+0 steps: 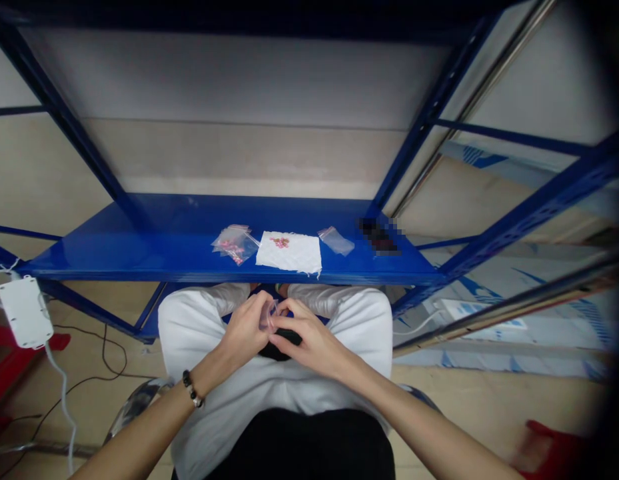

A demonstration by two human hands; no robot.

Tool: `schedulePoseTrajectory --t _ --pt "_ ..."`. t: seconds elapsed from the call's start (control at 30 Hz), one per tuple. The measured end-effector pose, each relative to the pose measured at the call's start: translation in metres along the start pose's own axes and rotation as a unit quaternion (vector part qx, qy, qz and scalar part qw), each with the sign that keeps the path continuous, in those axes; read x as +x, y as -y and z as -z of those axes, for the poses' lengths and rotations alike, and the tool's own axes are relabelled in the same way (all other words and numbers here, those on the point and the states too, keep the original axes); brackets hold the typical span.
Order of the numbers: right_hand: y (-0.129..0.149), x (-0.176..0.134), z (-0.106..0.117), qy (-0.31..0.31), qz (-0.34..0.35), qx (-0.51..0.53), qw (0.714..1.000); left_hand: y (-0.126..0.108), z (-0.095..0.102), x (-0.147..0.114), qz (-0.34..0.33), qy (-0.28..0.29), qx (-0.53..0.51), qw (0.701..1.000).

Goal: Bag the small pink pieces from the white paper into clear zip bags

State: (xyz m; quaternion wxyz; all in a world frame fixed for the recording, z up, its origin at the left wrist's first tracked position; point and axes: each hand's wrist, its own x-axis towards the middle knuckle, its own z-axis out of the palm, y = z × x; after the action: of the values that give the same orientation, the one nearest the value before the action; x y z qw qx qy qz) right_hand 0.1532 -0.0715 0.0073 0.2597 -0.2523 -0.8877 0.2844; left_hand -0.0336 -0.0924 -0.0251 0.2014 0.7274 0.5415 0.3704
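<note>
Above my lap, my left hand (pixel 249 327) and my right hand (pixel 306 337) come together around a small clear zip bag (pixel 268 315). The left fingers are closed on one side of it, and the right thumb and fingers pinch at its other side. What the bag contains is too small to make out. On the blue shelf beyond, a white cloth (pixel 292 257) carries a little heap of pink and gold beads (pixel 280 243). Left of it lie clear bags with pink pieces inside (pixel 234 245). To its right rests a flat clear bag (pixel 336 241).
The blue metal shelf (pixel 179 230) stands in front of my knees, its uprights rising on both sides. A dark, pixelated object (pixel 379 237) lies at its right end. A white power box (pixel 25 312) hangs at the left, with cables trailing across the floor.
</note>
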Motion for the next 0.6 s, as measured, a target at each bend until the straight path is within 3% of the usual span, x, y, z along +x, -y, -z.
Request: schedulePoseTrajectory --t 0.2,0.37,0.47,0.6 --pt "-0.007 0.007 0.013 -0.113 -0.005 0.065 0.991 0.004 -0.001 0.009 0.052 0.009 -0.127 0.991" --pt "-0.056 0.050 0.038 -0.227 -0.033 0.024 0.973 0.004 -0.001 0.013 0.090 0.014 -0.247 0.965" --pt "-0.099 0.086 0.052 -0.232 -0.053 -0.069 0.969 0.006 -0.002 0.013 0.100 0.035 -0.303 0.947" --pt "-0.136 0.124 0.061 -0.184 -0.108 -0.171 0.962 0.011 -0.005 0.014 0.104 0.042 -0.357 0.927"
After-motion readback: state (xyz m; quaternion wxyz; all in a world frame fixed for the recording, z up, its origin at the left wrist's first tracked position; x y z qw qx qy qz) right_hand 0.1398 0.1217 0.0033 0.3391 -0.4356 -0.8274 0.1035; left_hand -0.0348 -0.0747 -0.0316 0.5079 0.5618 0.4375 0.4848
